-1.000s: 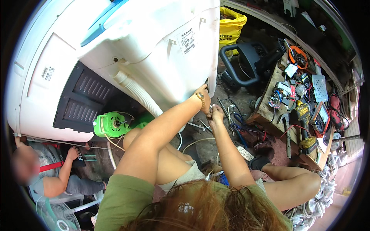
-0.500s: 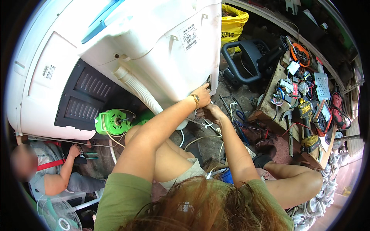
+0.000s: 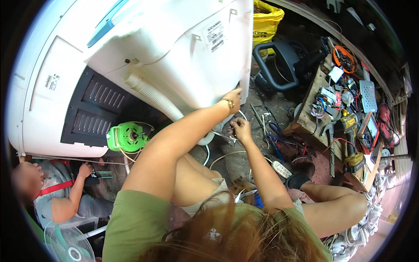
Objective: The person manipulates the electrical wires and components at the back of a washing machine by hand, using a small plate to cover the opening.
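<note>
My left hand (image 3: pixel 232 99), below a gold-coloured watch, grips the lower right edge of the white appliance housing (image 3: pixel 196 70), its fingertips partly hidden at an opening there. Just below, my right hand (image 3: pixel 240 129) is closed in a pinch at a thin white cable (image 3: pixel 244 117) that curves down beside the housing. A ribbed white hose (image 3: pixel 150 91) runs diagonally down the housing behind my left forearm. A green motor part (image 3: pixel 124 139) lies to the left, against a dark louvred panel (image 3: pixel 94 107).
A wooden bench (image 3: pixel 305 120) at right holds a drill, meters and parts. A black handled machine (image 3: pixel 279 65) and yellow bag (image 3: pixel 266 26) are behind. Another person (image 3: pixel 70 198) sits at lower left near a fan (image 3: pixel 70 244). Cables and a power strip (image 3: pixel 281 170) lie on the floor.
My left hand has shifted slightly up along the housing's edge. My right hand has drawn a little away from it, opening a gap where the white cable curves.
</note>
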A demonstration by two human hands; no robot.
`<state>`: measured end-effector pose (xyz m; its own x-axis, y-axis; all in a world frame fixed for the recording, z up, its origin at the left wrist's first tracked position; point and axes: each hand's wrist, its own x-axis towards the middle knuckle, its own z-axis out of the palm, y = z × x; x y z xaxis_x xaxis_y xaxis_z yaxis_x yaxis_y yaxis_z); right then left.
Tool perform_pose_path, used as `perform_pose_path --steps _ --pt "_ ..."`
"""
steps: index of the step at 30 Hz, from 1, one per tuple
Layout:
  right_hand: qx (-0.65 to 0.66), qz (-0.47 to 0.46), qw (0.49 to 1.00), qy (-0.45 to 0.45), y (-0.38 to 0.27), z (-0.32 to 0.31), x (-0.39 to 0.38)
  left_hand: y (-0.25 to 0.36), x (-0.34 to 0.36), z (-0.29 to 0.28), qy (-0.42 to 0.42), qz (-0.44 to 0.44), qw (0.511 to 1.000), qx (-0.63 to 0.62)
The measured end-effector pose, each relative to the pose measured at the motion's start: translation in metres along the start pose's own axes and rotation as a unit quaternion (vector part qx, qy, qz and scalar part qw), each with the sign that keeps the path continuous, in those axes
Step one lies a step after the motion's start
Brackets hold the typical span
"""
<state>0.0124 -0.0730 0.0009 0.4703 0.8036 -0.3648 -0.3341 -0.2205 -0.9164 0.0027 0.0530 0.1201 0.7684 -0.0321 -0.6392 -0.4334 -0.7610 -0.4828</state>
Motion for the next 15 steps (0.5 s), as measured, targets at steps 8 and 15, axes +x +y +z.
perform_pose_path --steps 8,15 --pt "-0.225 -0.101 0.966 0.082 -0.005 0.013 0.024 -0.004 0.001 -0.007 -0.003 -0.015 0.999 -0.031" --pt "-0.244 -0.075 0.965 0.055 -0.015 0.014 0.035 -0.001 0.001 -0.003 0.015 -0.030 0.999 -0.003"
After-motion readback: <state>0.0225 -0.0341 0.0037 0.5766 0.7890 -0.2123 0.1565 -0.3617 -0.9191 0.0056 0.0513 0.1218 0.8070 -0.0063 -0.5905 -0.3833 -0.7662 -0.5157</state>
